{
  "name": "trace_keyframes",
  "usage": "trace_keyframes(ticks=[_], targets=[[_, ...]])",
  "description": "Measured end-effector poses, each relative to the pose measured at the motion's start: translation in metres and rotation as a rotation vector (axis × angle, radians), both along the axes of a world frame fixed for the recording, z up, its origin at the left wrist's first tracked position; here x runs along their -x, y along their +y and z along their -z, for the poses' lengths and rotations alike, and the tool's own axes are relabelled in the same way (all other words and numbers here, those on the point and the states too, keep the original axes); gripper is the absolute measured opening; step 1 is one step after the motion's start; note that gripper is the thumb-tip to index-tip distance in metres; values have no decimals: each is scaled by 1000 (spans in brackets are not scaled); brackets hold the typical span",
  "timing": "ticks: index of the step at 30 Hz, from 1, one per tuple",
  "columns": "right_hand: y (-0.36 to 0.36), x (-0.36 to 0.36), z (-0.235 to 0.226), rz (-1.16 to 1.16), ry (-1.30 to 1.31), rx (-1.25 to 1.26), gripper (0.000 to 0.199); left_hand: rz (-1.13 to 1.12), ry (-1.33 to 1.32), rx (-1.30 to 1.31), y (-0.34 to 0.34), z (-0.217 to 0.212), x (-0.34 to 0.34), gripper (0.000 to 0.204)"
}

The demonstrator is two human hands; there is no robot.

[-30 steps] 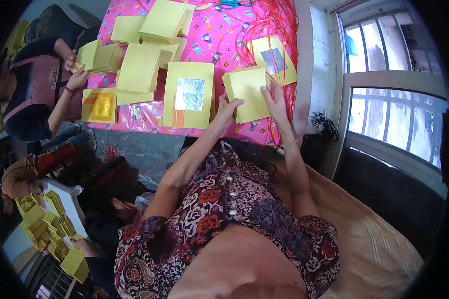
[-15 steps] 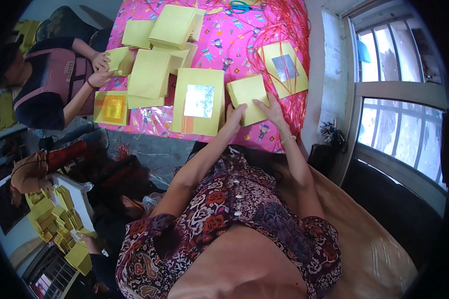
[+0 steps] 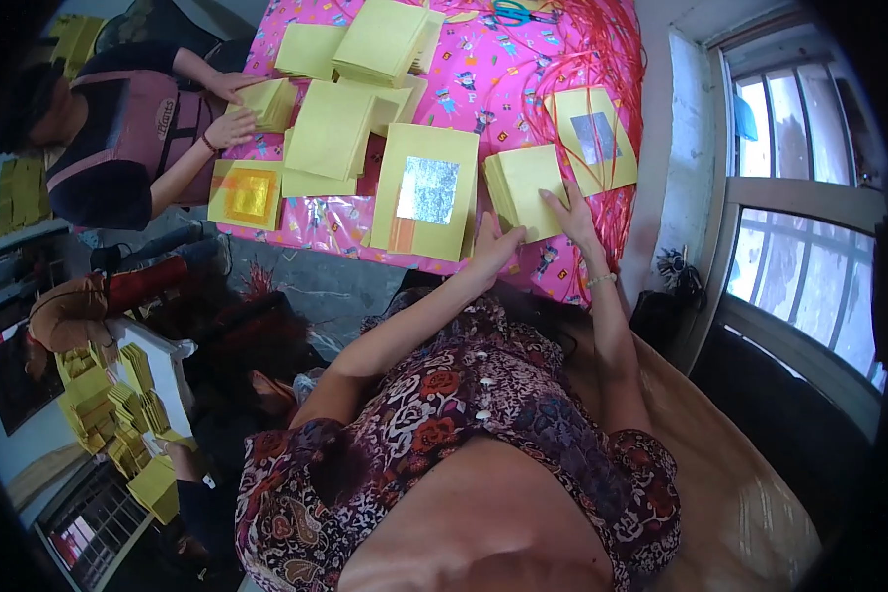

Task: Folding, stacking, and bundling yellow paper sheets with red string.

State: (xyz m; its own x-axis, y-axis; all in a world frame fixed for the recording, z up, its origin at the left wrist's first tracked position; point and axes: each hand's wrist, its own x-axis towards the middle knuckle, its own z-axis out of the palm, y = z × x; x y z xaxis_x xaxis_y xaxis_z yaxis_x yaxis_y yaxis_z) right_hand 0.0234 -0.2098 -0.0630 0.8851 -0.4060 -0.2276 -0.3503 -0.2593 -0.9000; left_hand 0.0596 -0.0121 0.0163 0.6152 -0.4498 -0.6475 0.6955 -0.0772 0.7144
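A thick stack of yellow paper sheets lies slightly tilted near the table's front right. My left hand is at its near left corner, thumb along the front edge and fingers by the left side. My right hand holds the right edge, its thumb and forefinger at the near right corner. Left of the stack lies a yellow sheet with a silver foil square and an orange strip. Beyond my right hand another yellow sheet with a silver square lies partly under red strings.
Loose red plastic strings cover the table's right side. Blue-handled scissors lie at the back. More yellow stacks and a gold-foil sheet are at the left, where a co-worker's hands rest on a stack. A wall and window stand at right.
The whole view has shifted, putting the table further right. My left hand has slid slightly toward me along the stack's edge. The co-worker's near hand has flattened out with its fingers straighter.
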Motion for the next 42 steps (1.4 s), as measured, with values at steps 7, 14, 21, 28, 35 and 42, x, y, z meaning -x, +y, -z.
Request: trace_keyframes(ticks=[7,14,21,28,35,42], targets=[[-9,-1,-16,17,59,97,56,43,-270,39,30,-7,-2,64],[-16,6,-18,22,-36,400,67,33,-887,-115,49,-15,-51,57],[0,-7,-77,54,-223,612,52,-18,-1326,-818,150,-36,-207,55],[84,-65,-111,-142,-464,440,34,291,-672,-844,185,-29,-282,76],[191,-139,-78,-472,-451,263,53,298,-338,-453,186,-23,-291,64],[214,-152,-74,-452,-241,256,65,331,-302,-383,177,-28,-286,63]])
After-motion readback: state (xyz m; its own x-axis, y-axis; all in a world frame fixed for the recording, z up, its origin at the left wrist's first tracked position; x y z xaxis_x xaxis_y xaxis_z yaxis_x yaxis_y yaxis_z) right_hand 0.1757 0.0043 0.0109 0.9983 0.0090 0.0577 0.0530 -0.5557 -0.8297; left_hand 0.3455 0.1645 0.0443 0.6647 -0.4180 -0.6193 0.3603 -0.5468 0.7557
